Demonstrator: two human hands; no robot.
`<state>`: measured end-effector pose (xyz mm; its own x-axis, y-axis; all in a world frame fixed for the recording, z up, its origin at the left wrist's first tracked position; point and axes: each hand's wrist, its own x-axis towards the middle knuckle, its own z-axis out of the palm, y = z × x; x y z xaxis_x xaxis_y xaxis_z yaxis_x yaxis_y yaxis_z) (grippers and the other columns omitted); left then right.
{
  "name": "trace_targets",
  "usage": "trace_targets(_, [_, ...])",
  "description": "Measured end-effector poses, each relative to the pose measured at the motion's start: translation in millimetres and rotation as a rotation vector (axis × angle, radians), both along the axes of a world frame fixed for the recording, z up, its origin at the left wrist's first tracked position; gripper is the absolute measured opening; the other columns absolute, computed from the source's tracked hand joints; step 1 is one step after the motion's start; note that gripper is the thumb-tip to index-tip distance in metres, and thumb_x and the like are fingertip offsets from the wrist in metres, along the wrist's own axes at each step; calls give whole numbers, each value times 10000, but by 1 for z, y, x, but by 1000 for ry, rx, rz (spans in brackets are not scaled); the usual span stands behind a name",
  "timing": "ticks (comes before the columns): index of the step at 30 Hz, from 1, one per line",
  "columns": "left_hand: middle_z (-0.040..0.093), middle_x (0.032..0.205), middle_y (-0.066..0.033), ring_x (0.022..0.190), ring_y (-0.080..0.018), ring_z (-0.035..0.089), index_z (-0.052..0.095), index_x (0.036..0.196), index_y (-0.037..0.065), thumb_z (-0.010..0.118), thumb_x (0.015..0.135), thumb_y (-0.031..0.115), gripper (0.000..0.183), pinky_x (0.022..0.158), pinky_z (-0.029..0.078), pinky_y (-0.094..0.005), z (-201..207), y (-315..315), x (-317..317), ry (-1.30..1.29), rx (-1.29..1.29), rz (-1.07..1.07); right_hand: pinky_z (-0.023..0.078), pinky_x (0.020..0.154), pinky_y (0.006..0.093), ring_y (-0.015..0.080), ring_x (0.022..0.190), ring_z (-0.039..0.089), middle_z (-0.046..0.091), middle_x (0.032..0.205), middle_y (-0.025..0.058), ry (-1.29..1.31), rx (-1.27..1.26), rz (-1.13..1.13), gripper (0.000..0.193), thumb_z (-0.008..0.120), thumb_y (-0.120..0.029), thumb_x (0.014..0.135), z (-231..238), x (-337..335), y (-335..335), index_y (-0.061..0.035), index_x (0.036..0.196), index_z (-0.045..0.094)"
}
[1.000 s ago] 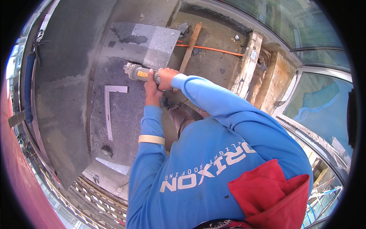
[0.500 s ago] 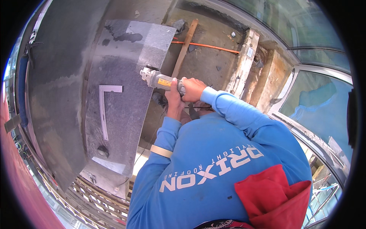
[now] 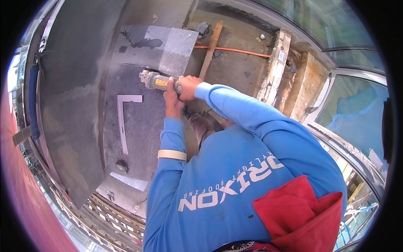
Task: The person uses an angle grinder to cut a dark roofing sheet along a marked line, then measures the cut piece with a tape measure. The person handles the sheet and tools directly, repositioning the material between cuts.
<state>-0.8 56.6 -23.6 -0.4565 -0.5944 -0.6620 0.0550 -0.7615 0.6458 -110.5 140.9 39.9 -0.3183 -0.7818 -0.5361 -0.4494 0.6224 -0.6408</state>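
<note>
Your left hand [image 3: 172, 100] and right hand [image 3: 191, 87] clamp the angle grinder [image 3: 158, 81]; white L-square [image 3: 121, 119] lies left of it.

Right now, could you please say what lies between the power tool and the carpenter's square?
In the head view, only grey slab lies between the power tool and the square.

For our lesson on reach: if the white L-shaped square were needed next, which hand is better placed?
Probably the left hand: like the right hand, it holds the grinder, but sits nearer the square.
</note>
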Motion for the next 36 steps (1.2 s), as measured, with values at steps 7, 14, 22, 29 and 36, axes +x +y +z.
trace_targets(7, [661,1095,-122,908,-209,700,568,1214,-73,761,938,261,475,777,603,-374,0,66,0,20,35,26,572,915,480,435,1053,708,721,1078,280,-3,66,18,585,778,-280,695,9,-2,58,62,1136,602])
trace_targets(14, [672,1074,-104,909,-188,695,601,1180,-40,758,949,279,424,786,599,-358,0,92,0,49,54,17,573,899,484,440,1032,710,723,1049,269,32,78,24,613,776,-274,694,4,-1,80,52,1172,572])
trace_targets(22, [673,1074,-114,899,-202,702,592,1174,-66,746,955,242,407,779,604,-364,-5,22,1,38,-16,52,577,915,468,414,1046,717,725,1073,265,37,37,24,600,769,-253,694,-9,3,12,54,1177,591])
trace_targets(29, [673,1077,-125,896,-205,702,587,1181,-76,744,959,254,428,780,608,-370,2,23,2,46,-2,38,571,933,463,419,1067,708,722,1091,266,17,48,30,608,782,-270,690,-1,3,15,51,1170,593])
trace_targets(36, [668,1074,-113,891,-184,691,597,1176,-71,768,936,235,425,771,589,-354,-1,86,2,13,45,46,571,914,471,430,1055,705,717,1078,271,20,80,16,630,791,-297,683,6,3,77,44,1167,576])
